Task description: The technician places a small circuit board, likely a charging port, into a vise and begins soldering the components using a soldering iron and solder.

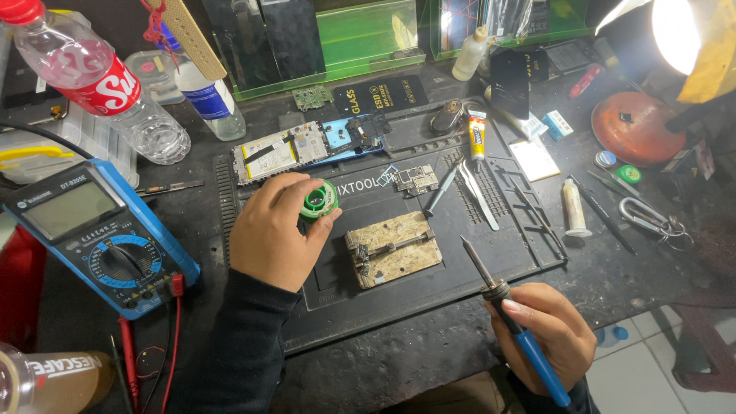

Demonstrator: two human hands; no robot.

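— Holding position check: what does each hand carry, relative to the black work mat point(460, 261)?

— Left hand point(272, 230): fingers point(326, 218) clenched around a small green solder spool point(317, 201), held over the mat's upper-left area. Right hand point(548, 333): fingers grasping the blue handle of a soldering iron point(510, 314), below the mat's lower-right corner; the tip points up-left over the mat's right part.

— Items on the mat?

— A worn board-holder fixture point(392, 249) at centre, just right of the spool. A small circuit board point(416, 180) and tweezers point(479, 192) above it. An opened phone point(307, 149) lies along the top edge.

— Containers?

— Left of the mat: a clear plastic bottle point(100, 84) with red label, appearing empty; a blue multimeter point(100, 234) below it. Above the mat: a small squeeze bottle point(469, 55) of pale liquid. A glue tube point(477, 136) rests at the mat's upper right.
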